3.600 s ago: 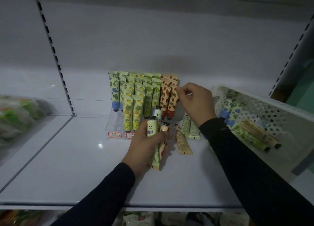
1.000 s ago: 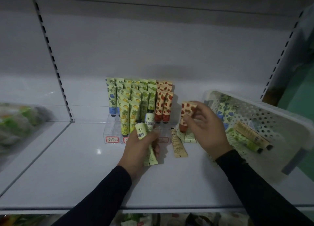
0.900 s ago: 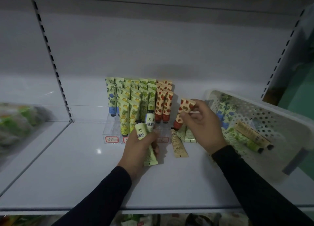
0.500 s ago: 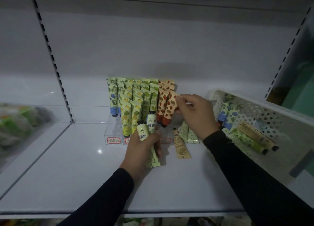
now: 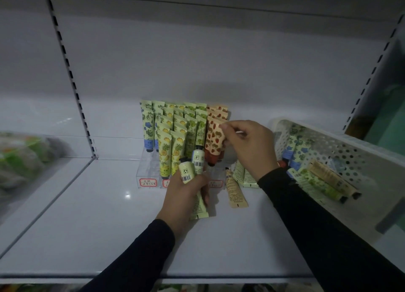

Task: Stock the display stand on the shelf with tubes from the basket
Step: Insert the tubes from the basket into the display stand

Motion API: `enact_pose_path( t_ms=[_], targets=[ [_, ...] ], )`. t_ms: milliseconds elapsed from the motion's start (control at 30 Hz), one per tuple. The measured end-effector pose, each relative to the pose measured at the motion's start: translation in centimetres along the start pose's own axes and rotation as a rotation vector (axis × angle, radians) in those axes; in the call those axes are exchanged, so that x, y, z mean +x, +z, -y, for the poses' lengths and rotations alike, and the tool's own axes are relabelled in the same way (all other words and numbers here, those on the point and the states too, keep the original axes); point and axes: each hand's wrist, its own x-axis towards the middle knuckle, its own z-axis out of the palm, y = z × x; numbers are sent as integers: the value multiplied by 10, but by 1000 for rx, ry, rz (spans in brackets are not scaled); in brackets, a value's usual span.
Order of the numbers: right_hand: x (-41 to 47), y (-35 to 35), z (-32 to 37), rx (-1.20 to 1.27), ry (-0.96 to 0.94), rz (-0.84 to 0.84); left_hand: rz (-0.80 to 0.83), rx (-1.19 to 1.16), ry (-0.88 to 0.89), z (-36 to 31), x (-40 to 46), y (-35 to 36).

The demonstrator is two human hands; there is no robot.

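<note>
A clear display stand (image 5: 146, 166) on the white shelf (image 5: 105, 221) holds rows of upright tubes: blue-flower, yellow-fruit, green and strawberry print. My right hand (image 5: 249, 147) pinches the top of a strawberry tube (image 5: 215, 138) standing at the front of the stand's right column. My left hand (image 5: 186, 195) grips two pale green tubes (image 5: 188, 171) caps up, just in front of the stand. A white perforated basket (image 5: 341, 151) at the right holds several more tubes.
A beige tube (image 5: 235, 188) and two pale green tubes (image 5: 243, 175) lie flat on the shelf right of the stand. Blurred green packets (image 5: 22, 160) sit on the neighbouring shelf at the left. A slotted upright (image 5: 70, 72) divides the two bays.
My right hand picked up a strawberry tube from right of the stand, carried it left and set it upright in the strawberry column. My left hand went from three tubes to two.
</note>
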Motion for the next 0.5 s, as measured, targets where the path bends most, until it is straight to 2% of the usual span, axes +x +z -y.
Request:
enact_pose_path(
  t_ms=[167,500],
  targets=[
    [-1,-9,-6,-117,-45,-47,0,1,2,-1,-1,1],
    [3,-4,-6,-159,-82,-20,1,23,8,0,1,0]
  ],
)
